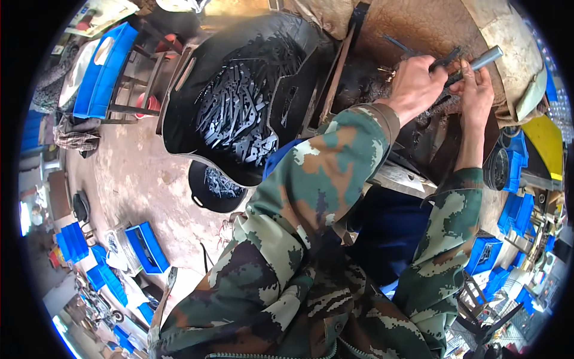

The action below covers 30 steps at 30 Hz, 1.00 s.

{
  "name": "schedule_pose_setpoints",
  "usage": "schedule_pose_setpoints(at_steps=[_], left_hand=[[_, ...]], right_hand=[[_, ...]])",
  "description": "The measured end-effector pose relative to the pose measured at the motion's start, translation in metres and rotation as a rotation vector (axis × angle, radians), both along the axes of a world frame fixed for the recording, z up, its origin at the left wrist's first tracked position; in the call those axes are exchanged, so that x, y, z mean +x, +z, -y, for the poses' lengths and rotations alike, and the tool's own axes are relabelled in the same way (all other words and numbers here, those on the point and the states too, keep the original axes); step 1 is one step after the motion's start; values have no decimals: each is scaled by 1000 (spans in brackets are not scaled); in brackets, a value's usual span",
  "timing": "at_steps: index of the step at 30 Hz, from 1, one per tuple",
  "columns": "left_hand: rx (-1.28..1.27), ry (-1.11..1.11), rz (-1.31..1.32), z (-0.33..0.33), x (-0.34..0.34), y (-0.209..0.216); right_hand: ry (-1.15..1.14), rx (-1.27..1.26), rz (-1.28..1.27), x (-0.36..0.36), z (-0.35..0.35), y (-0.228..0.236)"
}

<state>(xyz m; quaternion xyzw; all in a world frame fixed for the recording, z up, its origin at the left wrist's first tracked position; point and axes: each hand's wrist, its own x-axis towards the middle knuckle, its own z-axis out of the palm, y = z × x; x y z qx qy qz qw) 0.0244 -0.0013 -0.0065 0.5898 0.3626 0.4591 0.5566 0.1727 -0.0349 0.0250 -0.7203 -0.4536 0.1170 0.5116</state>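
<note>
Both my arms, in camouflage sleeves, reach toward the worn brown bench at the upper right. My left hand (417, 85) is closed with its fingers around a dark, narrow metal piece (445, 58). Close beside it, my right hand (476, 90) grips a grey cylindrical metal rod (487, 58), its thumb lying along it. The rod slants up to the right, and its lower end is dark and partly hidden by the fingers. I cannot tell whether the rod and the piece touch. A thin bluish rod (394, 43) lies just beyond my left hand.
Left of the bench stands a large black tub (179, 128) full of narrow dark metal pieces (236, 107). A smaller black tub (197, 190) of similar pieces sits below it. A blue bin (104, 72) is at the far left; blue crates (514, 214) stand at the right.
</note>
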Motion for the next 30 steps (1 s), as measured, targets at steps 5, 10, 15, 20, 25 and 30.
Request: schedule_pose_setpoints(at_steps=[5, 10, 15, 20, 25, 30], left_hand=[[-43, -28, -7, 0, 0, 0], [14, -18, -15, 1, -7, 4], [14, -89, -71, 9, -9, 13], [85, -79, -87, 15, -19, 23], [302, -58, -139, -3, -22, 4], [130, -204, -118, 2, -39, 11]], right_hand=[[10, 3, -60, 5, -2, -3], [22, 17, -82, 2, -4, -4], [-9, 29, -153, 3, -4, -6], [-10, 37, -241, -13, 14, -2], [157, -19, -237, -37, 76, 12], [363, -96, 38, -57, 139, 6]])
